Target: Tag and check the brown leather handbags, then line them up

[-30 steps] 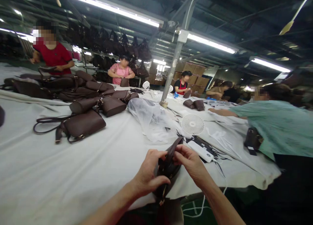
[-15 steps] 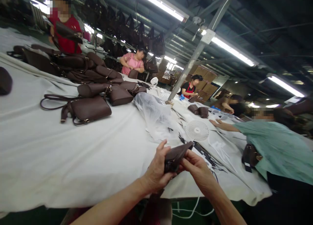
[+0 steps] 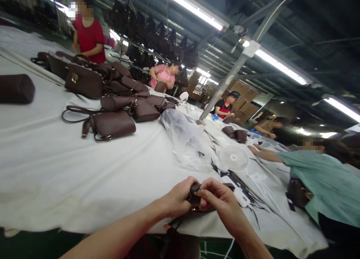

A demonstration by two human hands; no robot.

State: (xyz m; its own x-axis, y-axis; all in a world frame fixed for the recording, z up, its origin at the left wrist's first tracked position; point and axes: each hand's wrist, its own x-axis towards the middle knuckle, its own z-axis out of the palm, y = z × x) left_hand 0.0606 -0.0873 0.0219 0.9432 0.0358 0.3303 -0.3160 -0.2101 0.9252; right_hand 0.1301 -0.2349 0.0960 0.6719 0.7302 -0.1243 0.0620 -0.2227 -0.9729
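Just above the front edge of the table, a dark brown handbag (image 3: 197,205) is held between my two hands and partly covered by them. My left hand (image 3: 180,196) is wrapped around its left side, thumb on top. With fingers bent and pinched together, my right hand (image 3: 218,196) grips a small dark part at the top of the bag; whether that is a strap or an edge I cannot make out. Bits of gold-coloured metal show on the bag below the fingers.
Brown handbags (image 3: 114,124) are heaped on the white-covered table (image 3: 112,176) at left. Clear plastic sheeting (image 3: 182,137), a white fan (image 3: 234,157) and dark straps (image 3: 244,187) lie beyond my hands. A co-worker in green (image 3: 317,172) leans in at right; a metal post (image 3: 225,83) rises behind.
The bag has been tipped lower and flatter, and my right hand has shifted from its right edge to its top. The person in red has put down a bag on the heap.
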